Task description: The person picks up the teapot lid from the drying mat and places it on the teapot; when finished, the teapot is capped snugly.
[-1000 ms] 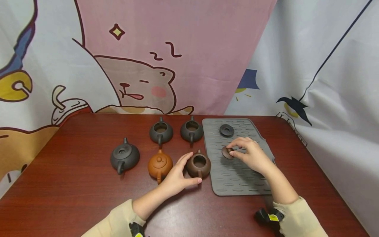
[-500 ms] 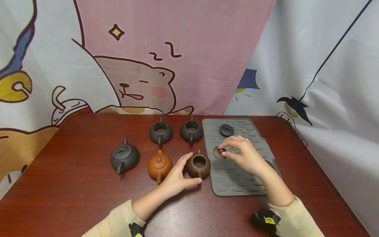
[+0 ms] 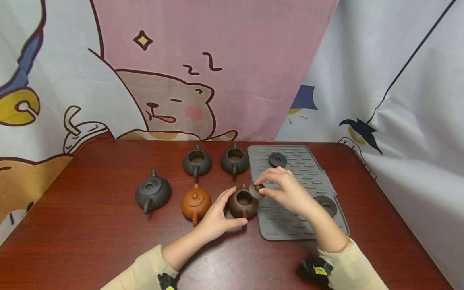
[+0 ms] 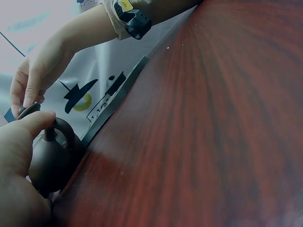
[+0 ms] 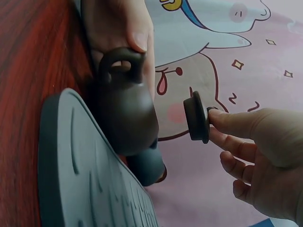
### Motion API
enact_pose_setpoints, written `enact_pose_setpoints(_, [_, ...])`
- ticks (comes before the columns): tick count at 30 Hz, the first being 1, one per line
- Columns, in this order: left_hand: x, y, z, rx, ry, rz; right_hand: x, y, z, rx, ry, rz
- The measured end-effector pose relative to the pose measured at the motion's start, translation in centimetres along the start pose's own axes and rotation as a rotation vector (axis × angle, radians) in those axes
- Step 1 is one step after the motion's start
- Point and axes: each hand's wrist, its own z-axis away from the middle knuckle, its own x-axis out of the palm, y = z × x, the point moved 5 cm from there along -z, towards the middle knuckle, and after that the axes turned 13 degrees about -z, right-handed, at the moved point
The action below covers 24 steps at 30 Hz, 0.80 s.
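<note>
The left hand [image 3: 217, 215] cups the brown clay teapot [image 3: 243, 206] in a wide C, its fingers along the pot's left side and its thumb by the handle. The teapot stands upright on the reddish wooden table [image 3: 108, 245], just left of the grey ridged mat [image 3: 286, 225], with its round mouth facing up. The right hand [image 3: 288, 195] pinches the knob of the matching brown lid [image 3: 256, 191] between thumb and fingertips. In the head view the lid overlaps the right edge of the teapot's mouth; in the right wrist view a gap shows between lid and pot, so the lid hangs above it. Just left of the left hand sits an orange teapot [image 3: 195, 202], its own lid on, and behind the brown pot stands a dark grey teapot [image 3: 235, 162] with its mouth showing
</note>
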Motion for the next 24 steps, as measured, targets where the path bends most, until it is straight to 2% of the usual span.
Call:
enact_pose_setpoints(9, [0.1, -0.2, 0.0, -0.022, -0.016, -0.001, 1.3, -0.5, -0.6, -0.004, -0.035, -0.027])
enact_pose_setpoints(24, [0.0, 0.1, 0.1, -0.023, -0.015, -0.015, 2.8, -0.4, -0.9, -0.009, -0.078, -0.009])
